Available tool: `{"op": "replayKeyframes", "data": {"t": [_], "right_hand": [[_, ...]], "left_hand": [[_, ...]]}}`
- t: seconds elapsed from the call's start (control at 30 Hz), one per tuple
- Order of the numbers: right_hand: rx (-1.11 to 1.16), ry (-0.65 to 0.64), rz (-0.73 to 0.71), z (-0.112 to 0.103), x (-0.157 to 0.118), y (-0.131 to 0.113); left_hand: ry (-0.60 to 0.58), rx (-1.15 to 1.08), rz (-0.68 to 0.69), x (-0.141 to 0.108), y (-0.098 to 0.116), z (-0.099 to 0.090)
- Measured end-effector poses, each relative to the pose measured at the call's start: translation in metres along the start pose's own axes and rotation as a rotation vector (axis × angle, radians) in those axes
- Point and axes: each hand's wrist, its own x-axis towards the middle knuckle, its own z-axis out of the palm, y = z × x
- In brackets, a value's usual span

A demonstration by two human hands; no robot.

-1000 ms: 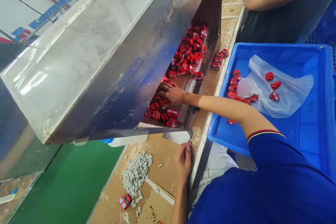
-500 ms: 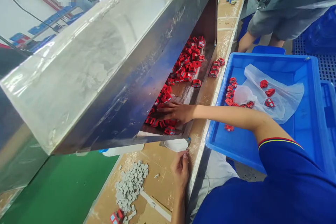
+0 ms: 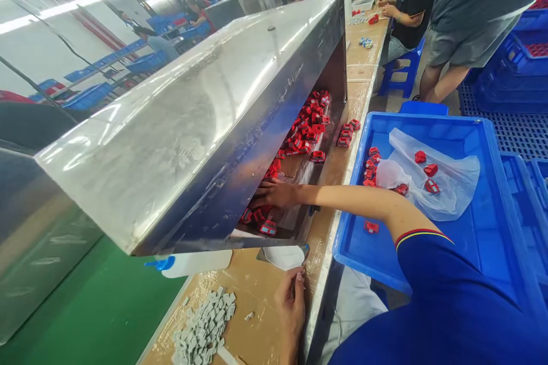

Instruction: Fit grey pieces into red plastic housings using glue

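Where red toy cars (image 3: pixel 268 227) crowd the part-hidden right hand (image 3: pixel 278 195), its grip and the left hand's (image 3: pixel 290 300) are unclear.

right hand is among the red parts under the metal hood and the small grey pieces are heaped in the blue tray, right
The heap's place is wrong: the head view shows the small grey pieces on the brown tabletop, not in the blue tray. The right hand is among the red parts under the metal hood.

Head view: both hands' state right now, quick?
Left hand: closed, fingers curled, nothing visibly held.
Right hand: fingers extended among red pieces; fingertips obscured, so whether it holds one cannot be told.
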Motion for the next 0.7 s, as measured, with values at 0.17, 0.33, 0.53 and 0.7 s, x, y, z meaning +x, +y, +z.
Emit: {"op": "replayKeyframes", "data": {"t": [0.17,0.33,0.53,0.7], "right_hand": [[-0.063,-0.007,0.030,-0.004,-0.006,-0.008],[-0.092,0.224,0.364,-0.032,-0.048,0.022],[0.022,0.450,1.076,-0.074,-0.078,0.129],[0.099,0.379,1.221,-0.078,-0.050,0.188]], "left_hand": [[0.008,-0.010,-0.019,0.001,-0.001,-0.001],[-0.006,-0.037,-0.064,0.000,0.001,-0.001],[-0.004,-0.006,-0.070,-0.002,0.000,-0.003],[-0.004,0.027,-0.105,-0.004,0.010,-0.007]]}}
